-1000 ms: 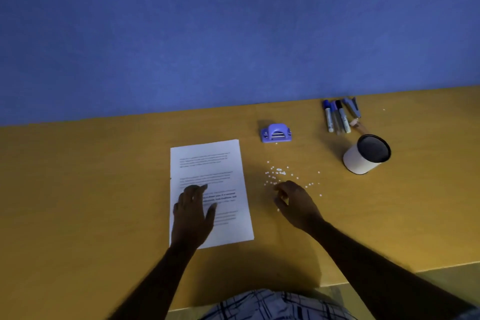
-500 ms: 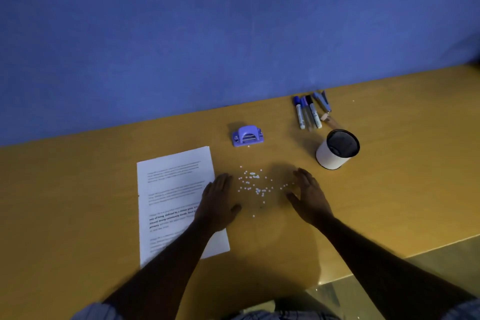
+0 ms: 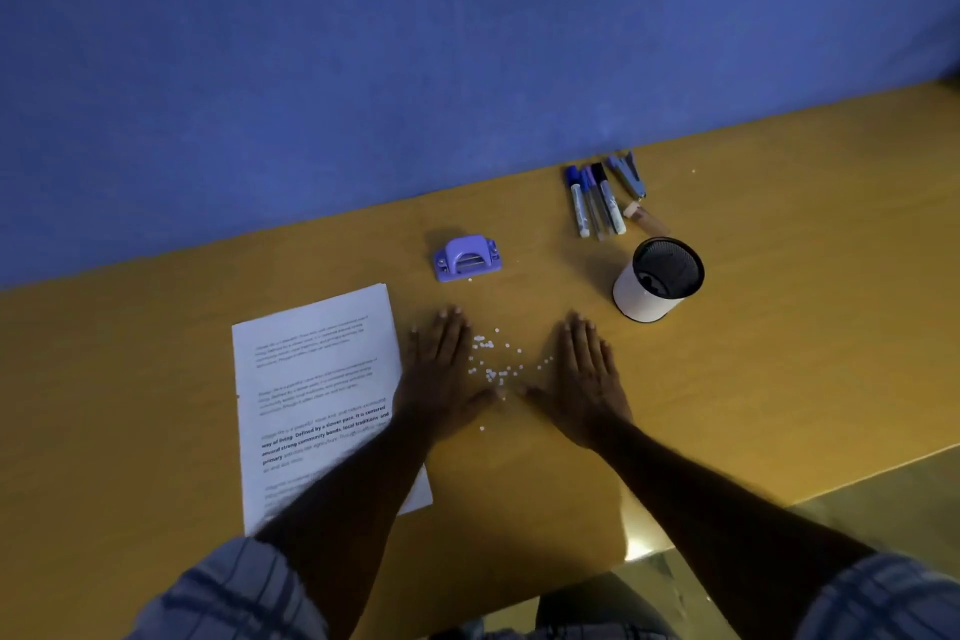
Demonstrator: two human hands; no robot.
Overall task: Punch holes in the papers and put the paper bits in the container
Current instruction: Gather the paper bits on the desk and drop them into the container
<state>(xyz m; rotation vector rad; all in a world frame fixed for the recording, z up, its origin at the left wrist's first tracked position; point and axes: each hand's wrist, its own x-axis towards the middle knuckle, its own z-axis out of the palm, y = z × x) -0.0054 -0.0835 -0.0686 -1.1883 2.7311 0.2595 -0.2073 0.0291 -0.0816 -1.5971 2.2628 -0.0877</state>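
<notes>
Several small white paper bits (image 3: 496, 361) lie scattered on the yellow table (image 3: 753, 353). My left hand (image 3: 441, 374) rests flat on the table just left of the bits, fingers straight and together. My right hand (image 3: 584, 379) lies flat just right of them, holding nothing. The thumbs nearly meet below the bits. The printed paper (image 3: 317, 395) lies left of my left hand, partly under my left forearm. The purple hole punch (image 3: 467, 258) stands behind the bits. The white container with a black mesh inside (image 3: 657, 281) stands tilted at the right rear.
Several marker pens (image 3: 595, 203), a small blue tool (image 3: 628, 179) and a cork-like piece (image 3: 647, 218) lie behind the container near the blue wall (image 3: 467, 68). The table's front edge runs close at the lower right.
My left hand left the paper and moved right to flank the bits. My right hand opened flat on their other side, and both hands closed in around the bits.
</notes>
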